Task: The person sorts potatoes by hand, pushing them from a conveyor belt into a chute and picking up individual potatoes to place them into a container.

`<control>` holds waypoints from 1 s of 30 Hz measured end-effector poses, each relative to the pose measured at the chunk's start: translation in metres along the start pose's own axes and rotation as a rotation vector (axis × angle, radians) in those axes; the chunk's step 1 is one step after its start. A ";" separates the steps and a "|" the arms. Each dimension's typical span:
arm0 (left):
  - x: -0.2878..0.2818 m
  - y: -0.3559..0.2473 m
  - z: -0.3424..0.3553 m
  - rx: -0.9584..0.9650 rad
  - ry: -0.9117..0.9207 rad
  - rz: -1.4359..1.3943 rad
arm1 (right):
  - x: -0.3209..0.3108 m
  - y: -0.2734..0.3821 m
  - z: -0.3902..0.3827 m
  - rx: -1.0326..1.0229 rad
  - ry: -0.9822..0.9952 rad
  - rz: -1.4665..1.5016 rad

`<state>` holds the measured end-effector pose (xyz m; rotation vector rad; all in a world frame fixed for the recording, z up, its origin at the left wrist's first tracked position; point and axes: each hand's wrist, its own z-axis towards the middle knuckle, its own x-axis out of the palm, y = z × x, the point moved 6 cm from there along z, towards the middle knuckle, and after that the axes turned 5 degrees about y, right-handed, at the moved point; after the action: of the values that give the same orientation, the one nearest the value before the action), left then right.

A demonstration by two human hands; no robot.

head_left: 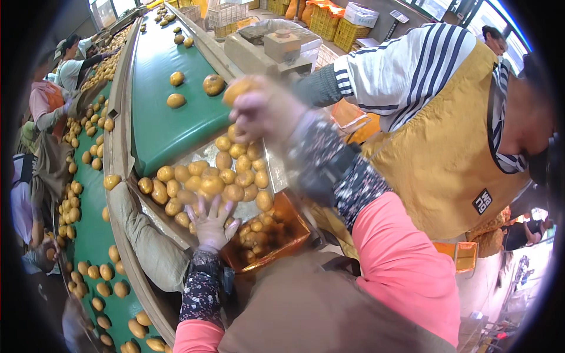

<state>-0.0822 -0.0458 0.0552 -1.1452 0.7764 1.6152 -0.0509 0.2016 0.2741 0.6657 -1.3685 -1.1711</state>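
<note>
My left hand lies with spread fingers against the near edge of a heap of yellow-brown potatoes on a metal tray. Raised over the far right side of the tray is my right hand, blurred by motion. Its fingers are closed round a potato. Just below the tray, to the right of my left hand, stands an orange-lined crate partly filled with potatoes. Ahead, the green conveyor belt carries a few potatoes and ends at the tray.
A second green belt with many potatoes runs along the left, behind a wooden rail. Several people work beyond it. Close on my right stands a co-worker in a yellow apron. Yellow crates are stacked at the back.
</note>
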 end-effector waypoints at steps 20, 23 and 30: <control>0.005 0.006 -0.012 -0.018 -0.022 -0.053 | 0.010 -0.158 -0.063 0.102 0.066 -1.253; 0.010 0.013 -0.025 -0.058 -0.007 -0.070 | 0.020 -0.207 -0.081 0.176 0.041 -1.594; 0.010 0.022 -0.034 -0.230 0.061 -0.096 | 0.048 -0.243 -0.107 0.085 0.138 -1.703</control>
<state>-0.0931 -0.0791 0.0337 -1.3799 0.5752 1.6257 -0.0165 0.0488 0.0552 2.0925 -0.4746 -2.2239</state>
